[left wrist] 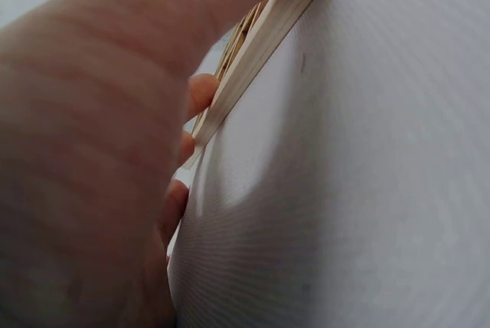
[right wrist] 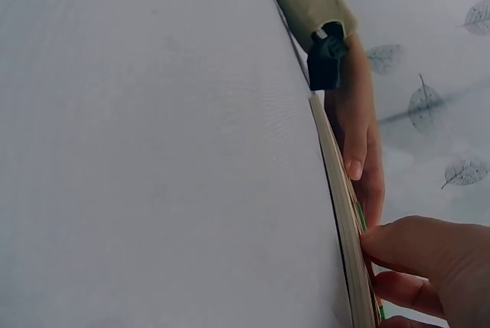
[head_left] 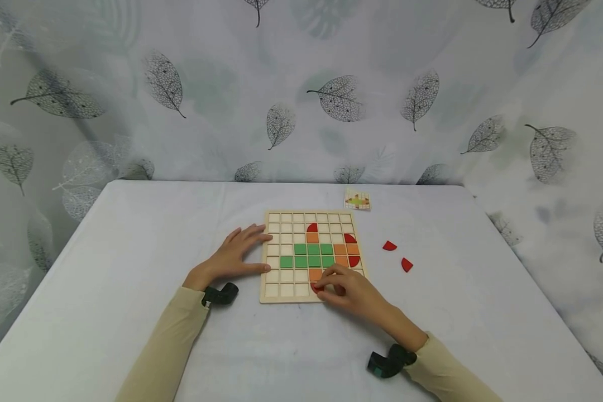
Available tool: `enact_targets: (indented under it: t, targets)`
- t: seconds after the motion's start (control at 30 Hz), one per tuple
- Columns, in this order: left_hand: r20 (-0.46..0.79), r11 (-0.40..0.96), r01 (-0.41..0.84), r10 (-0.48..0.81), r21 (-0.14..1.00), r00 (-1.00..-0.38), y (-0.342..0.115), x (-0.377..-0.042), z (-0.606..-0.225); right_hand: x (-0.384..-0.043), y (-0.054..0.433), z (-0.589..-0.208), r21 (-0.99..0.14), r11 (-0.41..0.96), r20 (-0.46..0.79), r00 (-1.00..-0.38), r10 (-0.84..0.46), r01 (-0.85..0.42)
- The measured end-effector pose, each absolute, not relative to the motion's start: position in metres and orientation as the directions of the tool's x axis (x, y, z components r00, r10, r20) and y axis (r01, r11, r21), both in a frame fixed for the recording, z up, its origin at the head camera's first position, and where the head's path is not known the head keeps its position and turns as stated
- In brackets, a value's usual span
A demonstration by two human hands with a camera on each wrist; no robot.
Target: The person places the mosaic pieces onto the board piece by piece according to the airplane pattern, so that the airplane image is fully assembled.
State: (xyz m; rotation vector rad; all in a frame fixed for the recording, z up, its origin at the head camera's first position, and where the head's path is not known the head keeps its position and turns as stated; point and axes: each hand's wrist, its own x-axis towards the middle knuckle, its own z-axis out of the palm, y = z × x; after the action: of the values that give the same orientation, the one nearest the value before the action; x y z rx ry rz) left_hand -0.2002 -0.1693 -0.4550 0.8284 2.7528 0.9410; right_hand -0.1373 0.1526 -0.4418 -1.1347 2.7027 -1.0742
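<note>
A wooden grid board [head_left: 273,292] lies on the table with green square tiles [head_left: 314,261], several orange square tiles [head_left: 312,238] and red quarter-circle tiles [head_left: 350,238] in its cells. At its front edge my right hand [head_left: 354,293] pinches a red quarter-circle tile [head_left: 315,287] over a cell just below an orange one; the fingers partly cover it. My left hand [head_left: 233,254] rests against the board's left side, thumb and fingers spread and touching the rim. The left wrist view shows the thumb and fingertips along the wooden edge [left wrist: 256,60].
Two loose red quarter-circle tiles [head_left: 389,245] lie on the white table [head_left: 221,346] to the right of the board. Behind the board's far right corner is a small pattern card [head_left: 357,200]. A leaf-printed cloth [head_left: 211,111] hangs beyond the table.
</note>
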Motion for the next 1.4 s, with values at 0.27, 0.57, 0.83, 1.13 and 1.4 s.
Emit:
enact_targets:
  t: [0.27, 0.57, 0.83, 1.13, 1.4]
  targets:
    - [0.044, 0.669, 0.457, 0.536, 0.586, -0.843, -0.169, -0.201, -0.457, -0.138, 0.154, -0.439, -0.648, 0.484, 0.188, -0.740, -0.646, -0.588]
    - [0.053, 0.669, 0.455, 0.529, 0.588, -0.847, -0.170, -0.201, -0.456, -0.142, 0.157, -0.444, -0.661, 0.427, 0.250, -0.718, -0.650, -0.617]
    - [0.048, 0.671, 0.449, 0.526, 0.590, -0.849, -0.170, -0.202, -0.456, -0.147, 0.163, -0.444, -0.676, 0.377, 0.319, -0.713, -0.624, -0.633]
    - [0.049, 0.665, 0.448, 0.528, 0.598, -0.848, -0.169, -0.201, -0.455, -0.154, 0.176, -0.440, -0.646, 0.417, 0.369, -0.740, -0.562, -0.639]
    - [0.044, 0.673, 0.446, 0.525, 0.590, -0.850, -0.170, -0.202, -0.457, -0.158, 0.189, -0.441, -0.656, 0.470, 0.349, -0.790, -0.505, -0.590]
